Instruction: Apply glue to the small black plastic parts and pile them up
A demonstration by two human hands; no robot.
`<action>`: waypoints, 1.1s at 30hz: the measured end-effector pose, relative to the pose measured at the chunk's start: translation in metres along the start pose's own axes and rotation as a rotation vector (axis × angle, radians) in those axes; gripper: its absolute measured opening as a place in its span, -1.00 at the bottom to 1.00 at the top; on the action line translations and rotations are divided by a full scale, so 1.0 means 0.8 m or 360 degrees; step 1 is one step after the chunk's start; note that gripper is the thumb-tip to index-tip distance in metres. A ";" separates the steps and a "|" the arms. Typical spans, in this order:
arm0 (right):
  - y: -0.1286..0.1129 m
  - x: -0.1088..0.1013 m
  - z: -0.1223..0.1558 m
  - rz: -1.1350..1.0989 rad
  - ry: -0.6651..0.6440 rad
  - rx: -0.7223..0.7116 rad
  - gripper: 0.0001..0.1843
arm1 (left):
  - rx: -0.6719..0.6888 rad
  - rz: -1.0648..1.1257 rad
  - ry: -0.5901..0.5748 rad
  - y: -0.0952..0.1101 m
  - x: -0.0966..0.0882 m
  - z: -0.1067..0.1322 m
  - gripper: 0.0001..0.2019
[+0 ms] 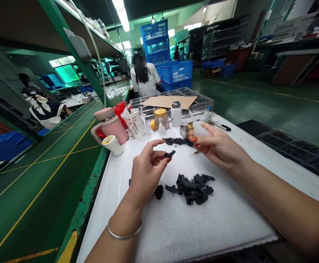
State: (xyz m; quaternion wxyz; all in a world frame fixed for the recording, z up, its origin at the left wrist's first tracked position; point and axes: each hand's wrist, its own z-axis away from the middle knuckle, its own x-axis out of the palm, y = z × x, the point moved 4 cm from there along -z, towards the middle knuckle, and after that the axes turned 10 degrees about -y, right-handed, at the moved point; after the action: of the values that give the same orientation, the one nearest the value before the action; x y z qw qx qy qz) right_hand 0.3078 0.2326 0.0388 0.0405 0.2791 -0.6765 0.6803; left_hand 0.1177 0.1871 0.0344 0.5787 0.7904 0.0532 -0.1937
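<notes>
My left hand [147,170] pinches a small black plastic part [170,154] between thumb and fingers, held above the white foam mat [176,226]. My right hand [217,146] is closed around a small translucent white squeeze bottle [200,128], whose thin needle tip [194,154] points toward the black part. A pile of several similar black parts [194,188] lies on the mat just below both hands. A strip of tiny dark pieces [178,141] lies behind the hands.
A pink mug [110,126], a small white jar [112,144], a paper cup [132,121], small bottles [176,113] and clear trays under cardboard [173,100] stand at the back. A green conveyor [38,171] runs left. Black trays [299,151] lie right. Another person [144,75] sits ahead.
</notes>
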 end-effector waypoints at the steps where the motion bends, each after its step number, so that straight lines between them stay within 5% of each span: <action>1: 0.008 0.002 0.000 -0.0025 -0.0033 0.0113 -0.57 | 0.0023 0.0033 0.0001 0.001 0.001 0.000 -0.57; 5: 0.040 0.016 0.001 0.0066 -0.0326 0.0453 -0.74 | 0.0112 0.0056 -0.0021 0.005 0.003 0.003 -0.50; 8: 0.053 0.023 0.003 0.0158 -0.0525 0.0517 -0.68 | 0.0183 -0.0109 -0.0040 0.008 0.002 0.004 -0.50; 17: 0.062 0.023 0.002 -0.0024 -0.0588 0.0611 -0.79 | 0.0366 -0.0539 -0.0071 0.015 0.002 0.006 -0.54; 25: 0.058 0.021 0.002 -0.0115 -0.0451 0.0571 -0.81 | -0.0003 0.0200 -0.0098 0.001 0.008 -0.003 -0.49; 30: 0.049 0.016 0.000 -0.0070 -0.0138 0.0310 -0.77 | -0.0426 0.0827 -0.0206 -0.021 0.013 -0.007 -0.60; 33: 0.045 0.019 0.000 0.0087 -0.0055 0.0123 -0.78 | -0.0515 0.0920 -0.0239 -0.025 0.016 -0.006 -0.61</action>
State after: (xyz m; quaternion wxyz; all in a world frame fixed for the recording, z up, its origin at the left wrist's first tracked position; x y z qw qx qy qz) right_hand 0.2794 0.2249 0.0130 -0.0006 0.2736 -0.6576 0.7020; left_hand 0.1248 0.1965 0.0132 0.7300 0.6542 -0.1857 -0.0683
